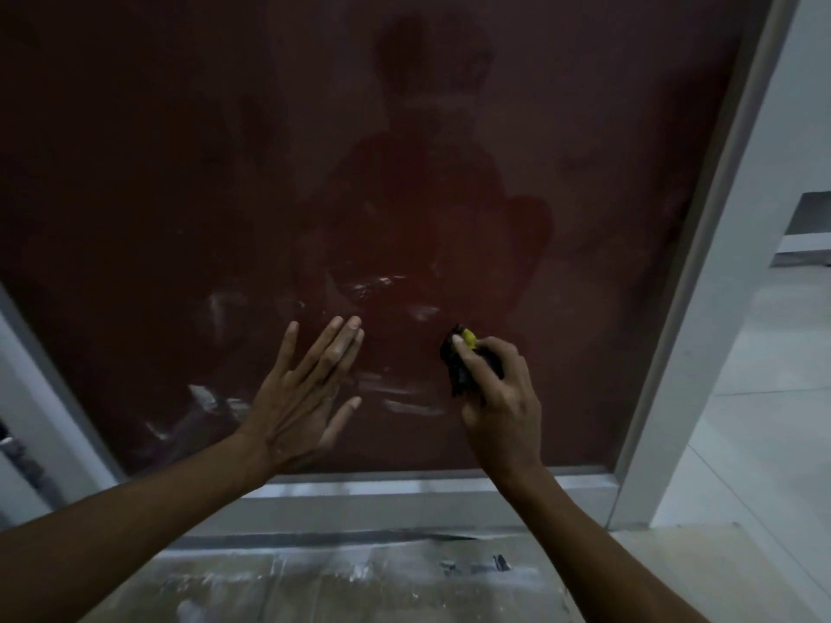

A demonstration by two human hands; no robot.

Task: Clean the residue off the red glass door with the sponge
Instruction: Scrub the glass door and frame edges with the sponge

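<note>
dark red glass door shows white smeared residue.

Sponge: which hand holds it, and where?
Right hand grips the sponge around its lower part, yellow top exposed. Left hand holds nothing.

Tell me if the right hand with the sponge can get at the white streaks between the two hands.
Probably yes. The right hand grips the sponge against the red glass door, and the white streaks lie just beside it. Nothing covers them; the left hand rests flat further over.
</note>
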